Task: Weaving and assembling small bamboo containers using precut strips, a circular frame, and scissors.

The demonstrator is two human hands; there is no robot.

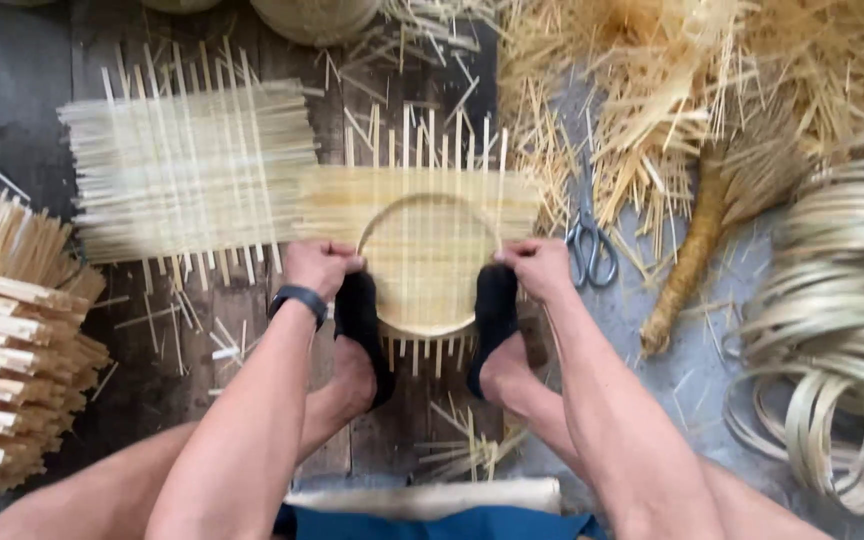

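Here, the scene is set out as follows.

Work in hand: a woven bamboo mat (422, 225) is being held against a bamboo hoop (428, 262) at the centre of the frame, on dark floor planks (152, 380).

Left hand (320, 262): closed in a fist on the hoop's left edge, where mat and hoop meet; a dark wristband (299, 299) is worn on that wrist.

Right hand (537, 265): closed in the same way on the hoop's right edge.

Feet: two black slippers (362, 330) are pressed on the lower rim of the hoop, one to each side.

Progress: the mat is judged already woven and laid under the ring; the strip ends are seen uncut, sticking out above and below the circle, so trimming and rim binding appear left.

Look of the piece: pale yellow, flat, tightly plaited across, with thin uprights fanning past the edges; slight blur is noted.

Second mat (187, 170): laid in the upper left, looser and untrimmed.

Scissors (590, 245): laid just right of the right hand.

Coiled hoops (842, 320): heaped at the right edge.

Cut sticks (2, 330): stacked at the left edge.

Loose splints (672, 90): piled in the upper right.
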